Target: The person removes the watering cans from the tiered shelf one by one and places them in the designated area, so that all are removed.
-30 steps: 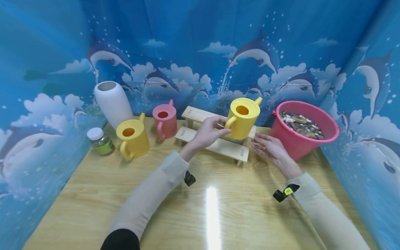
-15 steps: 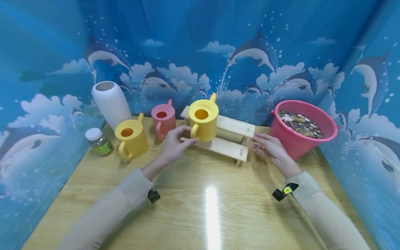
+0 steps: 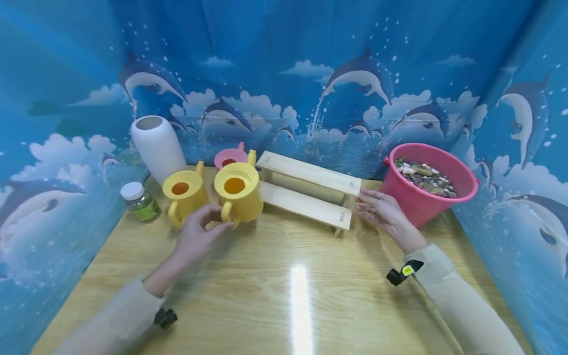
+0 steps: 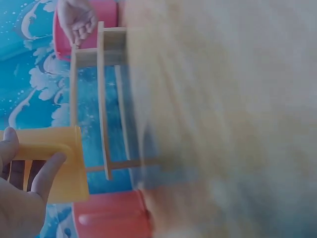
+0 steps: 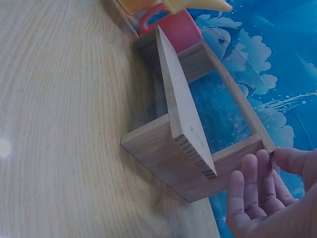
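My left hand (image 3: 201, 236) pinches the handle of a yellow watering can (image 3: 241, 197) between thumb and fingers. In the left wrist view the held watering can (image 4: 69, 183) hangs above the table. From the head view it overlaps a pink watering can (image 3: 228, 157) behind it, and a second yellow watering can (image 3: 184, 192) stands just left. On the right, my right hand (image 3: 383, 214) is at the end of a two-tier wooden shelf (image 3: 310, 171). The right wrist view shows thumb and fingertips pinching the upper board's corner (image 5: 267, 141); both boards bear nothing.
A tall white vase (image 3: 159, 148) stands at the back left. In front of it is a small jar (image 3: 144, 207) with a white lid and green label. A pink bucket (image 3: 430, 209) of stones and shells stands behind the right hand. A dolphin-print curtain (image 3: 275, 59) encloses the table (image 3: 248, 296).
My left hand has carried the yellow watering can leftward and down, from over the shelf's right part to in front of the pink watering can. My right hand has stayed at the shelf's end.
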Demonstrator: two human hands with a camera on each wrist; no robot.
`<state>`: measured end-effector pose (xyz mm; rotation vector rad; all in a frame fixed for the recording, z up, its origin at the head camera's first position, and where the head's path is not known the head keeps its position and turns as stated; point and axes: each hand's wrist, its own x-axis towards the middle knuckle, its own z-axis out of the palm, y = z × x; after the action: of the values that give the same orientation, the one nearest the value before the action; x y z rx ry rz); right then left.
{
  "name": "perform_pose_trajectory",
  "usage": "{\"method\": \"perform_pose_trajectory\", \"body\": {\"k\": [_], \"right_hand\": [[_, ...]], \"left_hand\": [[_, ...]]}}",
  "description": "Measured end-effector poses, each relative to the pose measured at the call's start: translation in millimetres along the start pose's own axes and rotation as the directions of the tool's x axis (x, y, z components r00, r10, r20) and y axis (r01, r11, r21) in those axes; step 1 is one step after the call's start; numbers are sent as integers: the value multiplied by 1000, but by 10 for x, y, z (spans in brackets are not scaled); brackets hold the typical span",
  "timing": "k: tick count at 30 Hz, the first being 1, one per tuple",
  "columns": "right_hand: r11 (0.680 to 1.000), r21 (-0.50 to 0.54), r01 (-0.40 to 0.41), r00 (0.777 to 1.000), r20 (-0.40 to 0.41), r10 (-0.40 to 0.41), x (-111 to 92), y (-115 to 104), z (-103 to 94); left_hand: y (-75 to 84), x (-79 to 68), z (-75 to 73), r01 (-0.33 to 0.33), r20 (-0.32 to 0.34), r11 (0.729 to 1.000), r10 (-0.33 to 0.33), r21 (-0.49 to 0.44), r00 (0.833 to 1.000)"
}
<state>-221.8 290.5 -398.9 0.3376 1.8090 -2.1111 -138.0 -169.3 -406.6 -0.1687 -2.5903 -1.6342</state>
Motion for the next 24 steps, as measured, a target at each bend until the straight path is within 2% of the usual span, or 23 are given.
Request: {"method": "perform_pose_trajectory", "body": {"k": [5,12,15,24], "right_hand": [[1000,-3,-7,1000,-1,7,-2,-3,-16],[1000,-1,-15,1000,-6,15,4,-5,-36],[1000,-2,-15,1000,-13,15,5,-3,-44],[1000,9,5,1000,9,-5,1,9,-17]], "left_hand": [[-130,-216,-86,48,8,999,-47,-3,999],[-302,-433,-41,102,11,995,-102,6,995],[-360,-471,-14,118,18,993,-118,-11,993],[-445,-490,17,90,42,996,-91,21,995]]}}
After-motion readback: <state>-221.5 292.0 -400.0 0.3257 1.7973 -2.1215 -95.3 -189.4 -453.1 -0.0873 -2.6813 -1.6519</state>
